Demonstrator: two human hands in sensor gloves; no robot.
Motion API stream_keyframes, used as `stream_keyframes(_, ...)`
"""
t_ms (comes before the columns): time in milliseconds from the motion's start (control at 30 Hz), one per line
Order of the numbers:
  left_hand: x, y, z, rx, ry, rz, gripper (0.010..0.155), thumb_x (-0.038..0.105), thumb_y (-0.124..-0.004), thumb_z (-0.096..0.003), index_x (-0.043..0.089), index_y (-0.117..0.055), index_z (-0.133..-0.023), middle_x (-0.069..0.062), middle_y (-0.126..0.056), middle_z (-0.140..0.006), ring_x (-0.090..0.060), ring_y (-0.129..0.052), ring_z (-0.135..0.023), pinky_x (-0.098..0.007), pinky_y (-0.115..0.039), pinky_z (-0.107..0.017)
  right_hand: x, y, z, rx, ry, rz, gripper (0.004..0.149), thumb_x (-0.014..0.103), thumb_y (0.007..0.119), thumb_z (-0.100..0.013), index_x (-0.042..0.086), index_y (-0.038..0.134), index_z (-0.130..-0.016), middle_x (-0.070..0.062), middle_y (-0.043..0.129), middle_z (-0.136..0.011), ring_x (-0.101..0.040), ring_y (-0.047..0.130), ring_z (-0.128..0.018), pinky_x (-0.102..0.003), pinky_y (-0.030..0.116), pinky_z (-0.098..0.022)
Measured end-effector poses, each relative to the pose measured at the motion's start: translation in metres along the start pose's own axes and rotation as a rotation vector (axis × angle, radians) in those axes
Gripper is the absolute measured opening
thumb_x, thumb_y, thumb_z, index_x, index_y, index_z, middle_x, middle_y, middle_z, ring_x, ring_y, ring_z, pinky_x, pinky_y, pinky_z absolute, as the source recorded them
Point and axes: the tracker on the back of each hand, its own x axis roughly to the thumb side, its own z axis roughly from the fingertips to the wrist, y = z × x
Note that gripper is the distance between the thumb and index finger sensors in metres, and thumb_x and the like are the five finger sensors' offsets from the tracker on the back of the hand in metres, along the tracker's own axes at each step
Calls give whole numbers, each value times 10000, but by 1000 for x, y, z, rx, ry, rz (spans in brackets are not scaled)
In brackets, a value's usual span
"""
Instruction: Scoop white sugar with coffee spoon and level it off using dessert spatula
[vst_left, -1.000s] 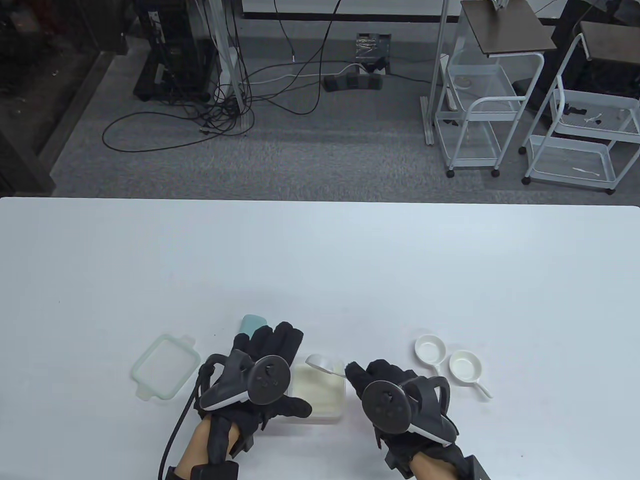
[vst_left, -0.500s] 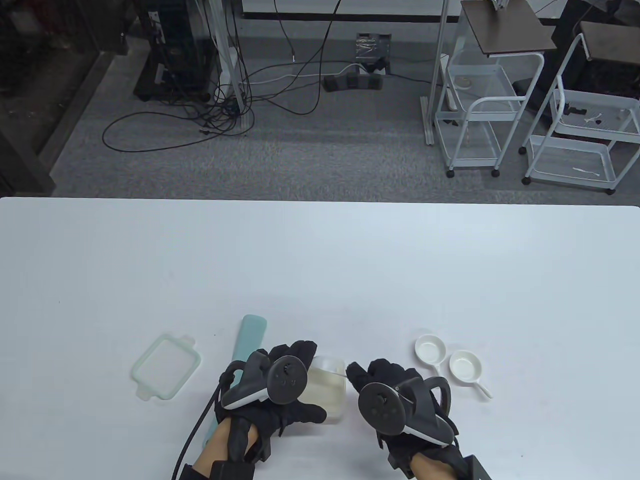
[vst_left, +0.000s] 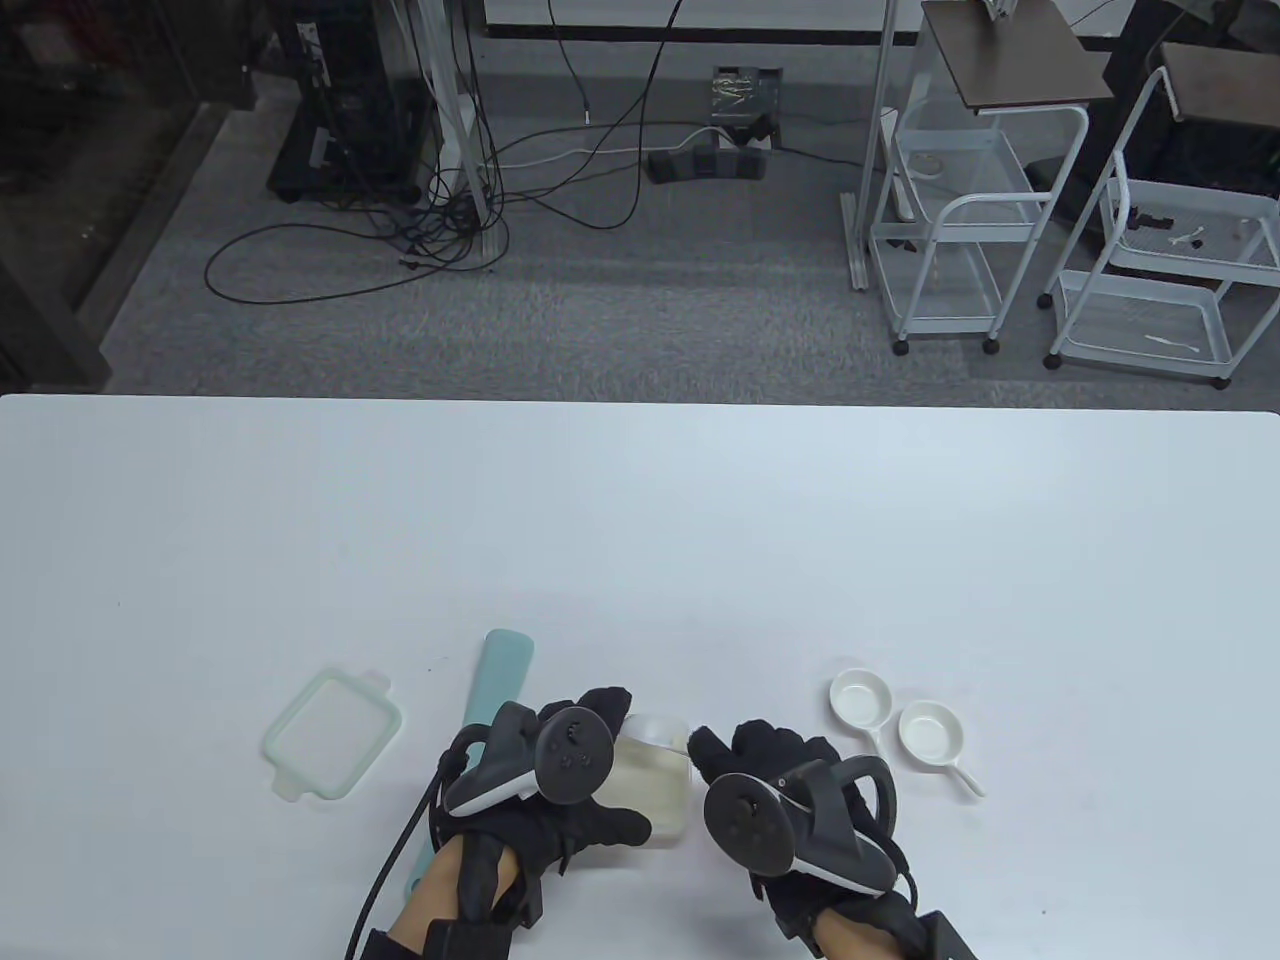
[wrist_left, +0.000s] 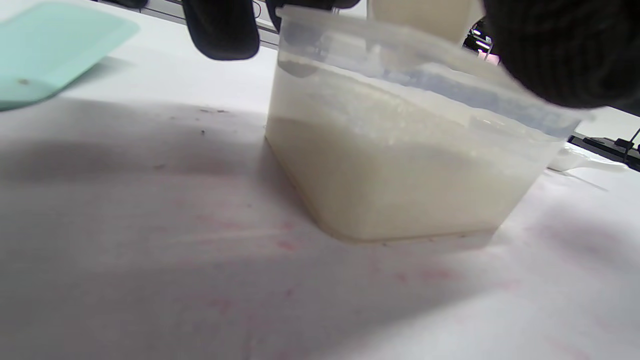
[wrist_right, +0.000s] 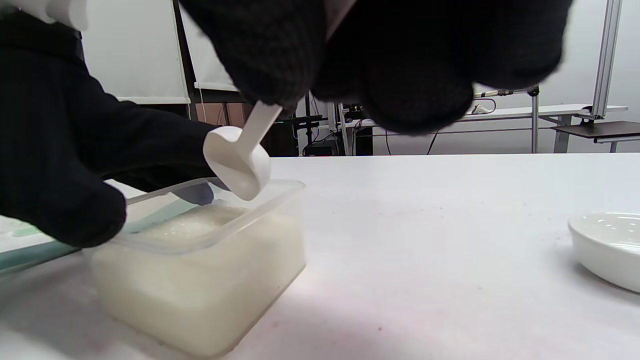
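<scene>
The sugar tub (vst_left: 655, 790) sits between the hands: left hand (vst_left: 560, 790) grips its 9 o'clock wall, right hand (vst_left: 790, 790) pinches the coffee spoon (wrist_right: 240, 162). Only the right wrist view shows the bowl poised over the sugar (wrist_right: 195, 225).

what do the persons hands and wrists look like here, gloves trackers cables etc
Both the left hand and the right hand wear black knit gloves. A dark grey, round-faced tracker with a light underside and a loop strap sits on the back of each. Bare skin shows at both wrists above black wrist units. A black cable trails from the left side.
</scene>
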Motion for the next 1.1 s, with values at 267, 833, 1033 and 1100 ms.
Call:
stream_keyframes(267,1,0,0,-14,5,-4,1149,726,-780,-291,156,-268,-1146,-145,-419,-1224,-479,-611,-1058,-738,-492,-709,6,4,-1,14,-22,52,431,176,845,-436,229,816,-864,-199,870,-706,-328,944,-507,-512,831,-422)
stream_keyframes(833,3,-1,-1,-29,13,-25,1138,725,-768,-297,160,-266,-1148,-144,-399,-1228,-485,-600,-1061,-739,-488,-710,7,11,-4,94,-22,-12,427,187,819,-448,169,810,-874,-182,903,-660,-309,962,-473,-506,848,-404)
stream_keyframes(1033,3,-1,0,-30,16,-24,1131,725,-763,-299,167,-263,-1147,-138,-387,-1230,-484,-601,-1062,-738,-488,-711,3,13,-5,135,-18,-125,425,185,809,-448,127,815,-869,-168,920,-629,-300,969,-452,-502,855,-390)
stream_keyframes(1100,3,-2,0,-31,18,-22,1130,722,-764,-301,166,-262,-1147,-142,-383,-1230,-486,-601,-1061,-737,-488,-711,1,15,-5,145,-3,-186,424,181,805,-449,107,817,-866,-168,924,-618,-299,971,-441,-501,857,-383)
